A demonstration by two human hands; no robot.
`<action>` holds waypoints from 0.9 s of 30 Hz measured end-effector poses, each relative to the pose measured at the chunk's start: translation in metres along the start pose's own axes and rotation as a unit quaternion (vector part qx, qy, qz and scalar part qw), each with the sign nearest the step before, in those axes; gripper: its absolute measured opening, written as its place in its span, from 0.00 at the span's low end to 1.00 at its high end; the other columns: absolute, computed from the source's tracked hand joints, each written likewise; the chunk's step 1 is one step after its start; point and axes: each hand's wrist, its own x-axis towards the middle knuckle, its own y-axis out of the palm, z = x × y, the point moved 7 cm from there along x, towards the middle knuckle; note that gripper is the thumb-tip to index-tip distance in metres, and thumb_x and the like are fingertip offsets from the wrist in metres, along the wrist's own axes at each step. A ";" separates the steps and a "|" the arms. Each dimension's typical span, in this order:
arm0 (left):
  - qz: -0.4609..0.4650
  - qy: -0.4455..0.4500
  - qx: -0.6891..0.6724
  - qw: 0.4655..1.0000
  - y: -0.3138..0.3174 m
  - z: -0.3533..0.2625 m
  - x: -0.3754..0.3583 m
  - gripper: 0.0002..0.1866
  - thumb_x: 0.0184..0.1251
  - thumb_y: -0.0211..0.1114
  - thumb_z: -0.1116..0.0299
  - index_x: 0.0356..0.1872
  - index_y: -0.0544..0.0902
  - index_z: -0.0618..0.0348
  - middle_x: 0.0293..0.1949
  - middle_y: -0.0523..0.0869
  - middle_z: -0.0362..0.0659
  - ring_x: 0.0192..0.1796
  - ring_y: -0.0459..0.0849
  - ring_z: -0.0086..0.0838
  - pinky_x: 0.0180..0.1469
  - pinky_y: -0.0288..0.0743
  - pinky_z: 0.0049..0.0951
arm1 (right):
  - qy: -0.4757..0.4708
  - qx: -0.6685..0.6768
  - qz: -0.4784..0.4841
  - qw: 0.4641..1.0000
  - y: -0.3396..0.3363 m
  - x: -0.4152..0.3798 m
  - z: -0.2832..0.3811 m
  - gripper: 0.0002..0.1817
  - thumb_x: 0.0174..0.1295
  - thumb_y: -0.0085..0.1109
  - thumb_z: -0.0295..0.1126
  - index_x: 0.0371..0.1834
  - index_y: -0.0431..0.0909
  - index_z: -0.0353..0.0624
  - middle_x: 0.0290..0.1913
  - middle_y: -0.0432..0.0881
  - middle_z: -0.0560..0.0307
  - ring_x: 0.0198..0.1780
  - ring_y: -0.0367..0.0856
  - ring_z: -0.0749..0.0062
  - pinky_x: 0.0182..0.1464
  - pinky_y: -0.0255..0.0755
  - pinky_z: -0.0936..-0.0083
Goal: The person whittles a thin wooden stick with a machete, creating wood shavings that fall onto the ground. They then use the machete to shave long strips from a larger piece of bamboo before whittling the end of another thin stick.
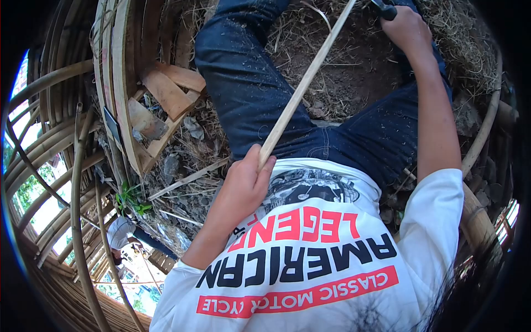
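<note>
My left hand (247, 181) is closed around the near end of a long, pale bamboo strip (303, 87), close to my waist. The strip slants up and to the right between my legs and runs out of the frame at the top. My right hand (408, 30) is stretched forward at the top right, its fingers wrapped around the dark handle of a knife (386, 10). Most of the blade is cut off by the frame's top edge. The knife lies close to the strip's far part; whether they touch cannot be seen.
Curved wooden planks (123, 83) and short wood offcuts (170, 91) lie left of my legs. Bamboo poles (77, 182) stand at the far left, with another person (123, 232) beyond them. Dirt and dry shavings (354, 72) cover the ground between my legs.
</note>
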 end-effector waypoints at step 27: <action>0.040 0.079 -0.104 0.991 0.007 -0.023 0.022 0.12 0.78 0.51 0.65 0.38 0.71 0.65 0.20 0.71 0.42 0.25 0.65 0.21 0.27 0.63 0.29 | -0.218 0.121 0.149 0.957 0.001 -0.138 0.059 0.09 0.43 0.68 0.33 0.28 0.83 0.44 0.26 0.85 0.48 0.31 0.86 0.52 0.37 0.80 0.61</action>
